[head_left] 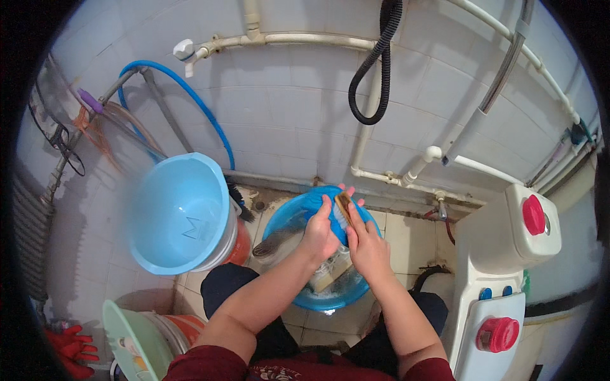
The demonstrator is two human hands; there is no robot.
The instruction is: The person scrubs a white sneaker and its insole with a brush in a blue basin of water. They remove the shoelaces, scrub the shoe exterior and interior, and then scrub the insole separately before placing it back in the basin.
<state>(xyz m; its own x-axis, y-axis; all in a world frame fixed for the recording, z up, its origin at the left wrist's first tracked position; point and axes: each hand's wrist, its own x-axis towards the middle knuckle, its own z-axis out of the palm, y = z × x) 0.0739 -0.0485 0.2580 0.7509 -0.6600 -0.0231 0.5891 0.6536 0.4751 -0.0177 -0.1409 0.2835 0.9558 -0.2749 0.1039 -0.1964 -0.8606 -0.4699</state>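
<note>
A round blue basin [360, 293] stands on the tiled floor between my knees. Above it my left hand [319, 236] is closed on a bright blue piece [318, 202], partly hidden by my fingers; its exact kind cannot be made out. My right hand [367, 251] grips a wooden scrubbing brush [344, 204], its white bristles against the blue piece. Inside the basin lie a shoe with a pale beige sole [332, 270] and a dark grey-brown, shoe-like thing [274, 242]. Some suds show near the basin's lower side.
To the left, a light blue tub [184, 216] rests on a bucket [240, 244]. A pale green basin [130, 336] and red gloves [71, 349] are at lower left. White containers with red caps [499, 334] stand close on my right. Pipes [305, 39] and a black hose [372, 117] line the wall.
</note>
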